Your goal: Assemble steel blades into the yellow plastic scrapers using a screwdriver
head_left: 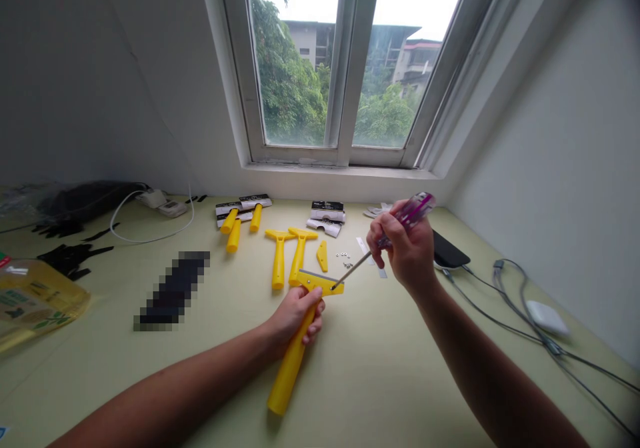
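Observation:
My left hand (300,315) is wrapped around the neck of a yellow scraper (290,375), whose wide head points away from me and carries a thin grey blade edge. In my right hand (405,241) is a screwdriver (419,207) with a clear and purple handle. Its shaft slants down to the left, and the tip meets a screw at the right end of the scraper head. Just beyond lie two yellow scraper handles (279,261), a loose yellow head plate (322,256), small nuts and screws (348,265), and pale blade strips (383,273).
Packaged yellow scrapers (233,235) and black-and-white cards (327,211) lie by the window wall. At left are a bottle of yellow liquid (40,301), black gloves (75,255) and a white cable (125,240). A black device (450,249), cables and a white case (549,318) lie right.

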The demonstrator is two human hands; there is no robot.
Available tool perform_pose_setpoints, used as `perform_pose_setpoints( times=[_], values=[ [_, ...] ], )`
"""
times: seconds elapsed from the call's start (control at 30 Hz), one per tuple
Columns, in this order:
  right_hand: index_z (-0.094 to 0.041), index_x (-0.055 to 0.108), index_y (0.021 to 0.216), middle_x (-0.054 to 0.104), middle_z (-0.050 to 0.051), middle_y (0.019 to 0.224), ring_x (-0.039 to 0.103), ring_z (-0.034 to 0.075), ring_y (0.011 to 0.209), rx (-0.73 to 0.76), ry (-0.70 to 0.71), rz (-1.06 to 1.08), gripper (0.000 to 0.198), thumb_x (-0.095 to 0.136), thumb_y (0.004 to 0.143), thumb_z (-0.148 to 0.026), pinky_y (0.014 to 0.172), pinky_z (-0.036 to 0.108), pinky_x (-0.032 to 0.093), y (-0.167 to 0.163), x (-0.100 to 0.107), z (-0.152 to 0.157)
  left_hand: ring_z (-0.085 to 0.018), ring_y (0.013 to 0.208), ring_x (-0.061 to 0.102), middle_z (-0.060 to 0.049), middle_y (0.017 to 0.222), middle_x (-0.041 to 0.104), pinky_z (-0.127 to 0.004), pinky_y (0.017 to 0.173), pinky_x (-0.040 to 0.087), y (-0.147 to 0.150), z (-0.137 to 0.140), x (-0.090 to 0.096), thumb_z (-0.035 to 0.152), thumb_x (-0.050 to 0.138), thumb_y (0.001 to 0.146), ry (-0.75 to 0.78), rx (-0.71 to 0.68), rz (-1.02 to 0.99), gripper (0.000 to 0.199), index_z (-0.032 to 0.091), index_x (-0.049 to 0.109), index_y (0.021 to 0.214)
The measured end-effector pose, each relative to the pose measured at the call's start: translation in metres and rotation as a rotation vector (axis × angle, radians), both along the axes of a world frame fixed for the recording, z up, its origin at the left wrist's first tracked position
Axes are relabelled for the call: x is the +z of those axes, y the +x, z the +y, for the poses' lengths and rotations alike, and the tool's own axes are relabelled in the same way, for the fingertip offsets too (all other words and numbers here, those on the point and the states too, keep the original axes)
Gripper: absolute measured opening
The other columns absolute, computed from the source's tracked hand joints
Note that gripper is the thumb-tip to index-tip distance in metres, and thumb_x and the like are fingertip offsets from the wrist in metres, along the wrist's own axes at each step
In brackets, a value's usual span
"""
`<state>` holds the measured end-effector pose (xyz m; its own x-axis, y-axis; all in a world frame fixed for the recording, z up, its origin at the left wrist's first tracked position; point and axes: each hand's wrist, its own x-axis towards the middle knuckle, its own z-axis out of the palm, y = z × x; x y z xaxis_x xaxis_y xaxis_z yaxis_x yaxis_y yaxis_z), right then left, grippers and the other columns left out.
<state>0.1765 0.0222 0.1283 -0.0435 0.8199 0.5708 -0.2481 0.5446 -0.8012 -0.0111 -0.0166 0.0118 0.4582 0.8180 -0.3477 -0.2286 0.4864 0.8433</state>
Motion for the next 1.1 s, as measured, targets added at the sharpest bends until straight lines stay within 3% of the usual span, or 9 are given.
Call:
perform_pose_setpoints(
  times=[0.7, 0.9, 1.0, 1.03, 1.1],
  values=[
    [-0.024, 0.04, 0.087, 0.05, -0.008, 0.061, 0.047, 0.007, 0.038, -0.002, 0.035, -0.041, 0.015, 0.054, 0.09, -0.027, 0.027, 0.016, 0.034, -0.004, -0.003, -0.005, -0.005, 0.031, 0.03, 0.007, 0.043, 0.038, -0.015, 0.029, 0.025, -0.001, 0.002, -0.007, 0.049, 0.05, 0.087, 0.035, -0.04, 0.018, 0.036, 0.019, 0.041, 0.069],
    [-0.021, 0.047, 0.088, 0.053, 0.001, 0.082, 0.059, 0.014, 0.063, 0.135, 0.061, -0.251, 0.012, 0.058, 0.086, -0.026, 0.038, 0.023, 0.049, 0.0, 0.005, -0.015, -0.002, 0.036, 0.032, 0.006, 0.062, 0.045, -0.015, 0.029, 0.026, -0.002, 0.002, -0.007, 0.046, 0.061, 0.082, -0.002, 0.036, -0.03, 0.035, 0.018, 0.041, 0.073],
    [-0.02, 0.053, 0.088, 0.053, 0.003, 0.089, 0.059, 0.015, 0.074, 0.043, 0.118, -0.474, 0.011, 0.061, 0.083, -0.026, 0.056, 0.028, 0.055, 0.008, 0.013, -0.018, -0.002, 0.036, 0.031, 0.007, 0.063, 0.043, -0.015, 0.028, 0.025, -0.002, 0.002, -0.006, 0.048, 0.06, 0.082, -0.003, 0.013, -0.021, 0.037, 0.018, 0.041, 0.072],
    [-0.021, 0.055, 0.096, 0.054, 0.003, 0.089, 0.058, 0.015, 0.074, -0.003, 0.142, -0.529, 0.016, 0.063, 0.082, -0.025, 0.061, 0.03, 0.055, 0.011, 0.015, -0.019, -0.002, 0.036, 0.032, 0.006, 0.064, 0.043, -0.015, 0.029, 0.025, -0.002, 0.002, -0.006, 0.049, 0.059, 0.082, -0.002, 0.007, -0.018, 0.037, 0.018, 0.041, 0.072],
    [-0.025, 0.046, 0.122, 0.057, 0.002, 0.087, 0.059, 0.016, 0.073, -0.055, 0.178, -0.569, 0.048, 0.067, 0.079, -0.023, 0.069, 0.034, 0.056, 0.016, 0.018, -0.02, -0.002, 0.036, 0.032, 0.006, 0.065, 0.043, -0.016, 0.029, 0.025, -0.002, 0.002, -0.006, 0.05, 0.059, 0.081, -0.008, 0.001, -0.01, 0.037, 0.018, 0.041, 0.074]
  ],
)
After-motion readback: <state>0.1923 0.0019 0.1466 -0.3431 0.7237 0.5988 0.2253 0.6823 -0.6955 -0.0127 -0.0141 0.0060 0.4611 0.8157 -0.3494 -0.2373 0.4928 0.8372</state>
